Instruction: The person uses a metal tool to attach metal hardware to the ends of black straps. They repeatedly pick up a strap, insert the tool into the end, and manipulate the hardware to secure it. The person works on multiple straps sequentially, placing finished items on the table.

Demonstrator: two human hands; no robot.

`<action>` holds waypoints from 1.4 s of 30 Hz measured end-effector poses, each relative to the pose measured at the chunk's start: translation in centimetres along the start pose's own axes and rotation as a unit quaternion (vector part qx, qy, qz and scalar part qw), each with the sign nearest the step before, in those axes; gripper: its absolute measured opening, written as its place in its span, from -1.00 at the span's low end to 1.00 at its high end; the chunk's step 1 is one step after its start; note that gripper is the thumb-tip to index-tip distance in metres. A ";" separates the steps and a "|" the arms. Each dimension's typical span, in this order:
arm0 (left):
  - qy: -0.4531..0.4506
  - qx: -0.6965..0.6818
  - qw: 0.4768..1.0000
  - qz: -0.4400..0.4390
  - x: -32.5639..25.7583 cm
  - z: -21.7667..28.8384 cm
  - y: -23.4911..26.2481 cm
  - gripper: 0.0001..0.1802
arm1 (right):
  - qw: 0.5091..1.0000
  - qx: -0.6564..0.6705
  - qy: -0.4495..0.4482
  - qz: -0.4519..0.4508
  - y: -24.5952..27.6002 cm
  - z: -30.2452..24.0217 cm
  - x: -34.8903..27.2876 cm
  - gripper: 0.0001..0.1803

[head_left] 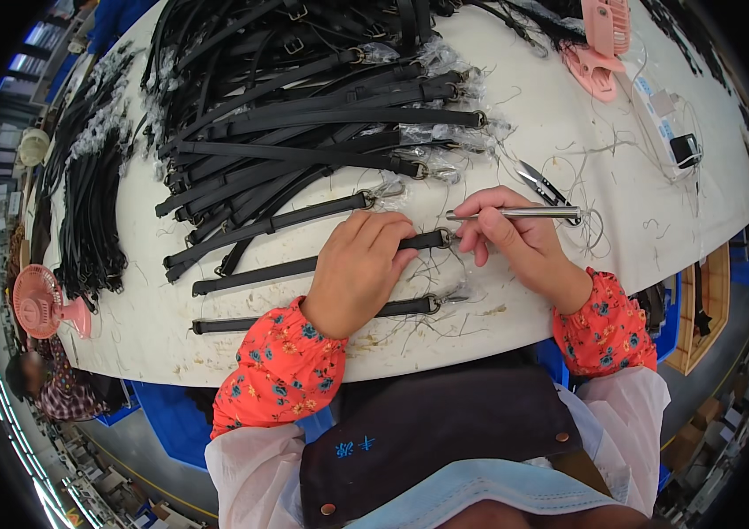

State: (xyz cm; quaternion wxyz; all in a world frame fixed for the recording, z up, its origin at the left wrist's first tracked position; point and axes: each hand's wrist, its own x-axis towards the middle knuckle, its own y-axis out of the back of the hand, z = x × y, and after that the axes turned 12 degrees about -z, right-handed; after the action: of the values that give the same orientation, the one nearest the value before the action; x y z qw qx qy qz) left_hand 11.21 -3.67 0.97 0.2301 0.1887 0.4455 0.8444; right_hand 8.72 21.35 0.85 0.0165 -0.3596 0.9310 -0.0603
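Observation:
My left hand [359,269] lies over a black strap [260,275] on the white table, its fingers and thumb closed on the strap close to the ringed end. In my right hand [520,245] is a slim silver pen-shaped tool [555,212], pinched between thumb and fingers and lying almost level. Its left tip is just above the strap's metal ring [445,237]. One more black strap [225,325] runs under my left wrist, nearer to me, with clear plastic and thread at its ring. Beyond my left hand rests another strap [278,221].
A big heap of black straps [304,115] covers the far middle, with a second bundle [97,212] at left. Thread snips [540,183] lie beyond my right hand. Pink fans [35,300] [605,44] and a white power strip [656,123] stand around; loose threads litter the table [498,331].

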 end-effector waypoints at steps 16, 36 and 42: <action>-0.003 -0.068 0.997 0.027 -0.2 0.0 0.0 -0.75 | 0.999 -0.036 0.029 0.008 0.1 0.0 0.0 -0.67; -0.008 -0.018 0.999 0.030 -0.2 0.2 0.3 -0.81 | 0.960 -0.234 0.138 -0.073 0.3 -0.3 0.4 -0.82; -0.007 -0.019 0.999 0.027 -0.2 0.3 0.4 -0.82 | 0.959 -0.232 0.145 -0.075 0.3 0.1 0.4 -0.81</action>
State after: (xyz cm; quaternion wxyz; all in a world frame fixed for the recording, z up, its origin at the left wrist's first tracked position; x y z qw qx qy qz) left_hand 11.41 -3.78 1.41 0.2136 0.2027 0.4227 0.8571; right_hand 8.22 21.23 0.73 -0.2070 -0.4096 0.8822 0.1050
